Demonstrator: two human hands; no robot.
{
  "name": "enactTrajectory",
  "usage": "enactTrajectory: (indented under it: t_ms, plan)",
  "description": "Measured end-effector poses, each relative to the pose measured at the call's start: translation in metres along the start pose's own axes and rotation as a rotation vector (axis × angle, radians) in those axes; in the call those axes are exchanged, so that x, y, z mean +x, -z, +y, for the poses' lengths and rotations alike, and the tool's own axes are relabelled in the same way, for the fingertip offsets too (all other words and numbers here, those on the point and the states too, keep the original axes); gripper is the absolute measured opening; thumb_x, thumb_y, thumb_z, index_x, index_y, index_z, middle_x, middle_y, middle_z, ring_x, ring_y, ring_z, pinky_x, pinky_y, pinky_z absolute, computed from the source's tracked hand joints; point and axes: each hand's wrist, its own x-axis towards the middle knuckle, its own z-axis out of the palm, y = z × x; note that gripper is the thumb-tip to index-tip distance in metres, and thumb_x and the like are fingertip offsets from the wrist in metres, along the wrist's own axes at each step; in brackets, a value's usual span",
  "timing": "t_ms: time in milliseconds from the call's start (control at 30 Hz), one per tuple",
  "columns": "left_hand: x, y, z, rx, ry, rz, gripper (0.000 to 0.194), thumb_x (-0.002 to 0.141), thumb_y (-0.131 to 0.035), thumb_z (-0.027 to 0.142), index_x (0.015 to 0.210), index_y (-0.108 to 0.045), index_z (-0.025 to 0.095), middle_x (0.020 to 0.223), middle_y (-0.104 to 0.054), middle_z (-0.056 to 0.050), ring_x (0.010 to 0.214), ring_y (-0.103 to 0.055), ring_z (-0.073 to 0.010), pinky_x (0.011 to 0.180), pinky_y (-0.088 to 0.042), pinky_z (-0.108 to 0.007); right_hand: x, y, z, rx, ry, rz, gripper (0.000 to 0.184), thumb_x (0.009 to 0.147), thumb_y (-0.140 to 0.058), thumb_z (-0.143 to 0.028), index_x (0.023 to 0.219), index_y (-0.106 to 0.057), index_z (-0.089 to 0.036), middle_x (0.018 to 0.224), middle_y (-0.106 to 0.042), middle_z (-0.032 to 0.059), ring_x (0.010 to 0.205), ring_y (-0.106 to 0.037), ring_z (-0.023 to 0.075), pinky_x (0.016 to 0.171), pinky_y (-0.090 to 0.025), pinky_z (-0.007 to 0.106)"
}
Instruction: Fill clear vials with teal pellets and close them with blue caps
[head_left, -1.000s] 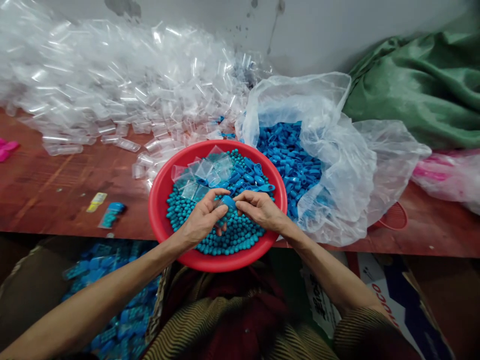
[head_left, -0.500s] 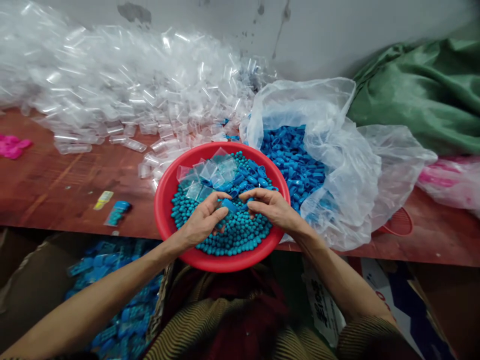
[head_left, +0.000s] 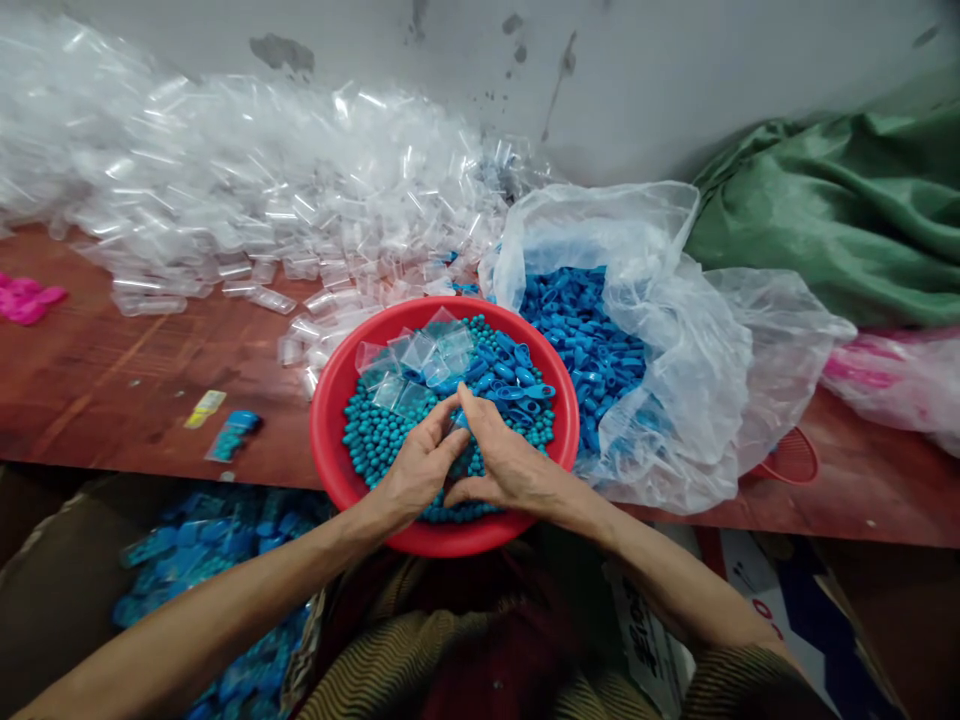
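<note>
Pinching partly hidden clear container (head_left: pixel 459 422), left grip (head_left: pixel 420 462) nearly closed; right grip (head_left: pixel 511 462) half-open, cupped beside it.

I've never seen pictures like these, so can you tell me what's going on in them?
There's no robot: these are a person's bare hands, seen from a camera on their head. The left hand and right hand meet around something small, mostly hidden, over a red bowl. Inside are blue-green beads, blue plastic pieces and clear containers. On the red table lie a big clear plastic pile and an open bag of blue pieces.
</note>
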Motion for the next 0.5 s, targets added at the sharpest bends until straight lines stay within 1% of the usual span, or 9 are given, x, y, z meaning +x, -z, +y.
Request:
enactTrajectory:
  t_ms: [33,67,133,200,267,367,433,500]
  plan:
    - [0.000,0.001,0.000,-0.017,-0.003,-0.026,0.045,0.076,-0.059,0.029,0.120,-0.049,0.020,0.084,-0.056,0.000,0.076,-0.051,-0.0128,0.072,-0.042,-0.024,-0.001,-0.002,-0.001,-0.029,-0.020,0.001,0.113,0.068,-0.072,-0.042,0.146,0.006,-0.016,0.133,-0.039,0.0199,0.121,-0.046,0.0317,0.091,-0.046,0.043]
    - [0.001,0.002,0.001,-0.024,0.004,-0.054,0.044,0.076,-0.060,0.030,0.118,-0.049,0.020,0.086,-0.056,0.000,0.076,-0.051,-0.0123,0.072,-0.042,-0.023,-0.001,-0.003,-0.002,-0.068,-0.040,0.016,0.113,0.069,-0.071,-0.042,0.146,0.007,-0.015,0.128,-0.044,0.0196,0.113,-0.052,0.0317,0.084,-0.050,0.042]
    - [0.000,0.003,0.003,-0.002,0.016,-0.083,0.041,0.077,-0.060,0.032,0.115,-0.050,0.019,0.081,-0.055,0.001,0.070,-0.048,-0.0105,0.065,-0.041,-0.021,-0.002,-0.004,-0.004,-0.163,-0.045,0.078,0.109,0.071,-0.067,-0.041,0.145,0.008,-0.013,0.118,-0.050,0.0184,0.098,-0.058,0.0303,0.072,-0.053,0.040]
    - [-0.002,0.001,0.005,0.023,0.000,-0.062,0.035,0.078,-0.059,0.032,0.109,-0.050,0.018,0.073,-0.052,0.003,0.063,-0.045,-0.0090,0.059,-0.038,-0.020,-0.002,-0.005,-0.007,-0.255,0.006,0.146,0.106,0.072,-0.063,-0.039,0.145,0.009,-0.012,0.113,-0.052,0.0177,0.091,-0.060,0.0287,0.064,-0.053,0.037]
    - [-0.005,-0.004,0.006,0.025,-0.034,-0.018,0.028,0.079,-0.057,0.030,0.103,-0.049,0.018,0.070,-0.048,0.004,0.062,-0.044,-0.0086,0.059,-0.038,-0.020,-0.001,-0.005,-0.009,-0.325,0.066,0.186,0.105,0.072,-0.061,-0.039,0.144,0.009,-0.010,0.110,-0.052,0.0179,0.088,-0.060,0.0279,0.058,-0.052,0.034]
    - [-0.008,-0.012,0.005,0.021,-0.061,0.039,0.018,0.079,-0.055,0.027,0.094,-0.048,0.018,0.071,-0.047,0.004,0.064,-0.045,-0.0087,0.061,-0.039,-0.020,-0.001,-0.004,-0.011,-0.400,0.088,0.147,0.102,0.071,-0.060,-0.043,0.144,0.001,-0.006,0.106,-0.053,0.0179,0.081,-0.060,0.0275,0.051,-0.050,0.032]
    - [-0.008,-0.016,0.002,0.034,-0.063,0.093,0.017,0.078,-0.057,0.026,0.090,-0.048,0.018,0.071,-0.047,0.004,0.064,-0.044,-0.0087,0.061,-0.039,-0.020,0.000,-0.004,-0.011,-0.420,0.055,0.086,0.098,0.070,-0.059,-0.044,0.144,-0.007,-0.006,0.105,-0.053,0.0178,0.079,-0.060,0.0274,0.049,-0.049,0.032]
    - [-0.005,-0.017,-0.001,0.021,-0.046,0.135,0.018,0.076,-0.059,0.026,0.087,-0.048,0.018,0.070,-0.046,0.004,0.064,-0.044,-0.0089,0.061,-0.039,-0.020,0.001,-0.003,-0.010,-0.401,0.002,0.046,0.095,0.071,-0.060,-0.044,0.144,-0.011,-0.009,0.108,-0.052,0.0178,0.081,-0.060,0.0276,0.052,-0.050,0.033]
